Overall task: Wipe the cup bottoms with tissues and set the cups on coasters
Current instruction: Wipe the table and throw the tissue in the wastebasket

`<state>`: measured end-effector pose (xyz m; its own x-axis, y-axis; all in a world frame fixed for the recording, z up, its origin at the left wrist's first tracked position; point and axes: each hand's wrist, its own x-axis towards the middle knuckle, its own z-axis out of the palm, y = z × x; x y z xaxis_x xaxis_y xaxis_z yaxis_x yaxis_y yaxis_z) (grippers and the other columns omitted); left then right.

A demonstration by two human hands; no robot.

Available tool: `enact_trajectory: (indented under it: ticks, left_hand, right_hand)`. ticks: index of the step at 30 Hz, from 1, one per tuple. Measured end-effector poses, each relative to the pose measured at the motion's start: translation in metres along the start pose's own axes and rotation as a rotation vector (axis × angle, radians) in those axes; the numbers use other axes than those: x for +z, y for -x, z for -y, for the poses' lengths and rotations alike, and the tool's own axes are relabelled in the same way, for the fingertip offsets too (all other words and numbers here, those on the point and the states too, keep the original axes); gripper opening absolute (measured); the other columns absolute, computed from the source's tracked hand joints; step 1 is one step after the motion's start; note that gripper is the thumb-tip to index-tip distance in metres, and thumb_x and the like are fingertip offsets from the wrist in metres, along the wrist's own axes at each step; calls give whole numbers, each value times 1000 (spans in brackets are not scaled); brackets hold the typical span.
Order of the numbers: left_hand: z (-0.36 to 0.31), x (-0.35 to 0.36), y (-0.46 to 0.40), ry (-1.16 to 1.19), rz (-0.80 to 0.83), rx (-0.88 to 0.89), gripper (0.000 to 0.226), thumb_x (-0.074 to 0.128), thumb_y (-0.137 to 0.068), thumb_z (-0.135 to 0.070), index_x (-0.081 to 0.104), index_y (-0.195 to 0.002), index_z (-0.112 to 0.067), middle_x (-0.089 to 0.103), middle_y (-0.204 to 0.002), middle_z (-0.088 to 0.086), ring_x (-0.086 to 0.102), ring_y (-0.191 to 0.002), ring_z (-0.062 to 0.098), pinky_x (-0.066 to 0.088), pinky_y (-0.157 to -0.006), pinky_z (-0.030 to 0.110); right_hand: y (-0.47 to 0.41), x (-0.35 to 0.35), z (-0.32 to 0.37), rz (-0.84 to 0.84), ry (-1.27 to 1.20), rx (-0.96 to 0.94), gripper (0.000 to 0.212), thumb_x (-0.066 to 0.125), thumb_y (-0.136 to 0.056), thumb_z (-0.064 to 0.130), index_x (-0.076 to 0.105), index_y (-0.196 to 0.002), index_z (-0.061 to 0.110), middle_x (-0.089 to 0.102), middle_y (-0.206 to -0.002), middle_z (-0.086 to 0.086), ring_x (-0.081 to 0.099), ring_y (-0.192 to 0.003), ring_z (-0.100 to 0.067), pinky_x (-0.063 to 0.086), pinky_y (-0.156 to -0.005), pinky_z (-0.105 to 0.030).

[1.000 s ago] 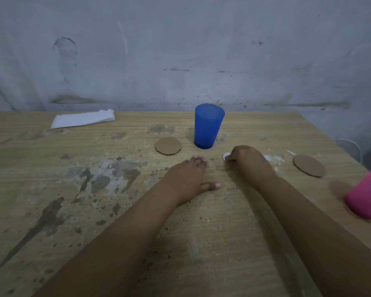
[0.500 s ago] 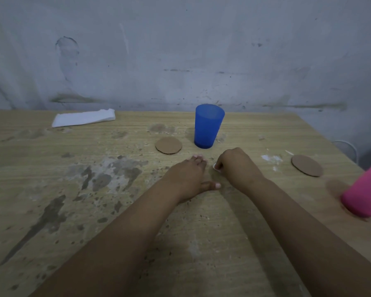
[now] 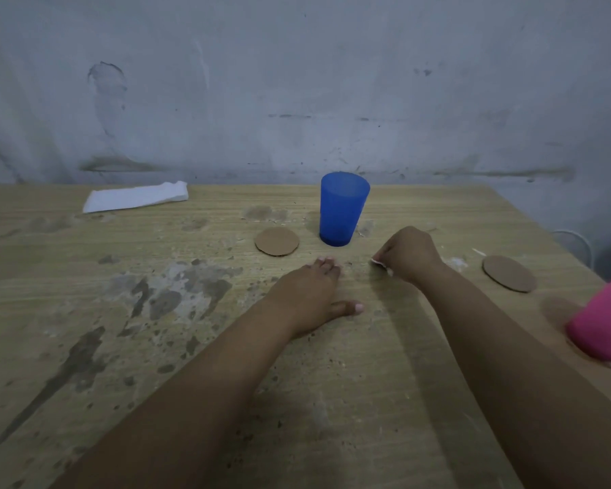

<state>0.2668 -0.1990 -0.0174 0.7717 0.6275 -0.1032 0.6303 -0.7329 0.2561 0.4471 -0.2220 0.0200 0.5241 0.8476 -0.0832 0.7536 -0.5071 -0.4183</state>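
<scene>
Head view. Table, stained wood, fills the lower frame. Blue cup, upright, upper centre, standing on bare table just right of a cardboard coaster. Second coaster at right; pink cup at the right edge, partly cut off. Folded tissues, upper left. My left hand lies flat at centre, fingers straight, grasping nothing. My right hand, right of centre, is curled round a small white tissue scrap.
</scene>
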Motion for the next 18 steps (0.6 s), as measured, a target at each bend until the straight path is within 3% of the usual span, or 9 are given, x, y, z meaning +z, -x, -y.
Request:
enact_trajectory:
  ticks: [5,10,15,18]
  left_hand:
    - [-1,0,1,4,-4,0,88,37,-86,-67,11,-150,-13,5,-160,5,10,-146,20,21,-113,37]
    - [-1,0,1,13,1,-2,88,38,-86,-67,11,-150,-13,4,-160,4,8,-146,18,20,-113,36]
    - [-1,0,1,8,8,-2,89,38,-86,-67,9,-150,-12,4,-160,5,7,-146,19,18,-114,35]
    - [-2,-1,2,10,17,-5,89,37,-86,-67,8,-150,-12,3,-160,5,6,-146,19,17,-114,34]
  right_hand:
    - [1,13,4,-126,106,-93,27,48,-84,-6,70,-99,-2,67,-106,-20,63,-97,-33,52,-88,-37]
    - [6,14,-7,-67,131,-259,35,47,-81,-9,73,-95,8,70,-105,-13,63,-98,-27,50,-90,-32]
    - [10,8,-11,-73,64,-246,27,53,-83,-7,76,-89,6,74,-97,-9,65,-94,-22,40,-78,-15]
    - [13,7,-12,-75,73,-243,20,55,-83,3,75,-84,1,74,-91,-13,66,-85,-24,46,-71,-22]
